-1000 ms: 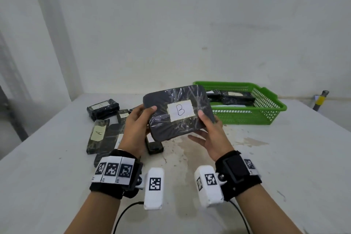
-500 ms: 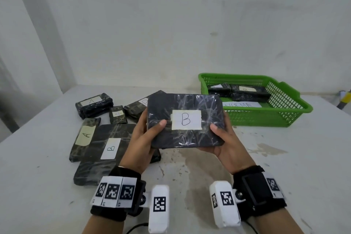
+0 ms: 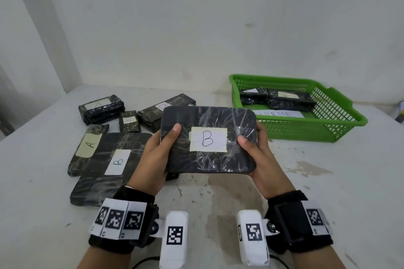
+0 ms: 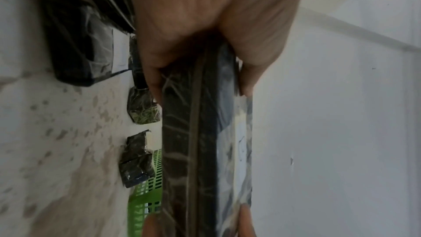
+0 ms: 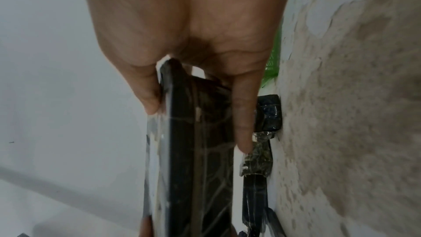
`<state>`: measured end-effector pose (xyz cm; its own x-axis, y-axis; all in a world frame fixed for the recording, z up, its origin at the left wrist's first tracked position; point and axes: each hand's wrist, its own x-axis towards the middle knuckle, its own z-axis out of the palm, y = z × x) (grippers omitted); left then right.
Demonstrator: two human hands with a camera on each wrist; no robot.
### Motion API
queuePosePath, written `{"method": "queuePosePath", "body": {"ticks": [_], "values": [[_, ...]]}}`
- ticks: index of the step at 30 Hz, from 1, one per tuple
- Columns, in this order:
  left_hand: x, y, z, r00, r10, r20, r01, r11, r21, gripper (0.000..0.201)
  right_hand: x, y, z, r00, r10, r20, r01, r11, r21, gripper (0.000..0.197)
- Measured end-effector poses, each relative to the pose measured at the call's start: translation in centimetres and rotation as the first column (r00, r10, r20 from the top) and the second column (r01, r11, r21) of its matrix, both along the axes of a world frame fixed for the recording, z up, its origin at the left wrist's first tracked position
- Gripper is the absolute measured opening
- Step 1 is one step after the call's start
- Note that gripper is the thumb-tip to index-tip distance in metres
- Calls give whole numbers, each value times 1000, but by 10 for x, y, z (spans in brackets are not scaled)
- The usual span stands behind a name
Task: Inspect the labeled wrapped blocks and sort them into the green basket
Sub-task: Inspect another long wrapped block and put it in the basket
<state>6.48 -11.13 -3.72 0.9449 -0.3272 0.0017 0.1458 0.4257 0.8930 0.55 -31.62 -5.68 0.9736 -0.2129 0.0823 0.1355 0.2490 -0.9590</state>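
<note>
I hold a flat black wrapped block (image 3: 209,124) with a white label marked B, facing up toward me, above the table. My left hand (image 3: 160,150) grips its left edge, thumb on top; my right hand (image 3: 254,148) grips its right edge the same way. In the left wrist view the block (image 4: 200,150) shows edge-on between thumb and fingers; the right wrist view shows the same block (image 5: 200,150) edge-on. The green basket (image 3: 306,124) stands at the back right with wrapped blocks (image 3: 284,99) and a paper slip inside.
Several wrapped blocks lie at the left: a large flat one labelled B (image 3: 109,164), a long one labelled A (image 3: 87,146), a thick one (image 3: 101,108), a small one (image 3: 129,121) and another long one (image 3: 166,108). A white wall stands behind the stained table (image 3: 306,181).
The block has come lower and closer to me and now lies level instead of tilted. Both hands keep their grip on its edges.
</note>
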Motion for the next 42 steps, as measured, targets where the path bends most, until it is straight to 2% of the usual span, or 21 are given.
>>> {"method": "queuePosePath", "body": {"ticks": [2,4,7,10,13,14,17,18,21,24,27,29,32,34,36,39,42], "values": [[-1,0,-2,1000,0,-4,0,1000,22,41,1,-1,-3,997,5,-78,-8,999,-31,59],[-2,-1,-2,1000,-8,-18,9,1000,25,47,0,1,-3,991,-29,-128,23,999,-48,63],[-5,0,0,998,-57,-38,57,998,4,51,-3,5,-1,988,-86,-131,70,990,-124,81],[-7,0,5,993,-93,-72,93,996,3,49,-3,4,1,987,-101,-128,83,987,-141,80],[-6,-3,4,998,1,-61,5,996,87,48,-5,6,2,984,-102,-144,77,982,-170,80],[-5,-4,3,998,34,-58,-27,994,107,44,-5,6,3,983,-101,-150,76,983,-164,76],[-2,-3,0,997,42,-62,-32,988,150,33,-7,7,9,981,-117,-153,96,986,-137,45],[-3,-3,0,997,39,-65,-29,987,157,33,-8,7,11,983,-112,-147,96,989,-116,44],[-5,-4,1,997,1,-78,13,984,180,37,-9,8,12,987,-94,-128,85,993,-76,62],[-10,-4,5,991,-68,-116,85,986,145,29,-8,8,11,984,-138,-110,132,989,-61,52],[-12,0,9,983,-129,-129,139,988,69,46,-7,7,9,985,-146,-94,141,988,-62,56],[-11,0,8,986,-103,-133,117,988,101,55,-6,7,6,987,-130,-98,124,990,-67,61],[-7,-3,4,994,4,-107,19,978,209,43,-6,7,4,988,-90,-125,80,993,-86,71],[-6,-3,2,995,25,-98,-2,974,228,36,-7,8,6,988,-60,-139,46,994,-102,83],[-5,-2,1,994,16,-107,10,972,236,35,-7,9,5,987,-73,-141,57,992,-115,86],[-5,-1,1,993,-11,-117,37,975,219,42,-7,12,6,983,-126,-131,114,989,-96,70],[-6,0,-2,991,-76,-113,98,974,203,53,-9,12,8,985,-120,-121,114,992,-57,60]]}}
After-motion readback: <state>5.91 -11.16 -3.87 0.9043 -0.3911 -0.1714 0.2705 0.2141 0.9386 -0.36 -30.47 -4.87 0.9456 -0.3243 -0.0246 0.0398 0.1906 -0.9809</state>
